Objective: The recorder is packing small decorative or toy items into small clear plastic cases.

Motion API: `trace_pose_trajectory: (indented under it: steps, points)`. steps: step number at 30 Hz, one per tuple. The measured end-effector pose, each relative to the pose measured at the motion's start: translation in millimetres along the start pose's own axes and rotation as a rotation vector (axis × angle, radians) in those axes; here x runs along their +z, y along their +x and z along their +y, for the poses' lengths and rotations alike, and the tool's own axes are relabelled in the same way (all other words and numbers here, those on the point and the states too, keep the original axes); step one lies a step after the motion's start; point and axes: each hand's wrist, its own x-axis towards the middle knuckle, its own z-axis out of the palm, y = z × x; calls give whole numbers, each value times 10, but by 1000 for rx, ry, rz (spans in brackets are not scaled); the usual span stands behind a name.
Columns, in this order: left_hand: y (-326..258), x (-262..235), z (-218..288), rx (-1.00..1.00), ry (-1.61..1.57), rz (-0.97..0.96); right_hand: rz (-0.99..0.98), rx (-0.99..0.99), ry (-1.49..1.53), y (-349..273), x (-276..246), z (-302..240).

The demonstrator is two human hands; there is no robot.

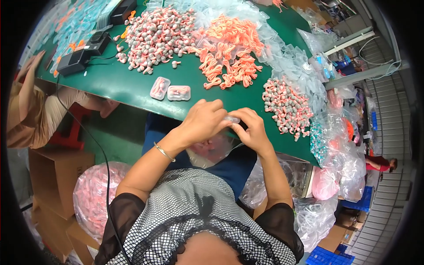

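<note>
My left hand (pixel 201 120) and my right hand (pixel 251 130) meet at the near edge of the green table (pixel 128 88). Between their fingertips they pinch a small clear plastic case (pixel 232 119); its contents are mostly hidden by my fingers. Just beyond my left hand, two clear cases lie on the table, one tilted (pixel 160 88) and one lying crosswise (pixel 179 92), both with pink pieces inside. Farther back is a heap of pink-and-grey earplug-like pieces (pixel 159 37). Bundled orange cords (pixel 232 48) are piled beside it. A smaller heap of the pink-and-grey pieces (pixel 287 106) lies to the right.
Clear empty cases (pixel 282 57) spread along the table's far right side. Black boxes (pixel 75 62) with a cable stand at the left, near another person's arms (pixel 28 73). A bag of pink pieces (pixel 97 194) and cardboard boxes (pixel 57 181) stand low on the left.
</note>
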Motion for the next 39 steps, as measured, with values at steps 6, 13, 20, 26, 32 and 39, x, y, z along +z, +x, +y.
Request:
trace_pose_trajectory:
  steps: [6, 13, 20, 26, 32, 39]
  points:
    - [-6, -165, -40, 9, 212, 72, 229, 39, -199, 757, -741, 505]
    - [21, -161, -11, 9, 158, 69, 141, 294, -726, 1515, -1339, 1818]
    - [79, -153, -20, -11, 156, 0, 29, 552, -321, 1966, -1332, 2375]
    - [106, -183, -17, -28, 190, -6, -224, 566, -368, 1947, -1166, 1796]
    - [115, -154, -17, -63, 157, -13, -289, 406, -264, 1758, -1055, 1585]
    - [118, -218, 9, -100, 158, -45, -260, 254, -6, 1591, -1290, 1002]
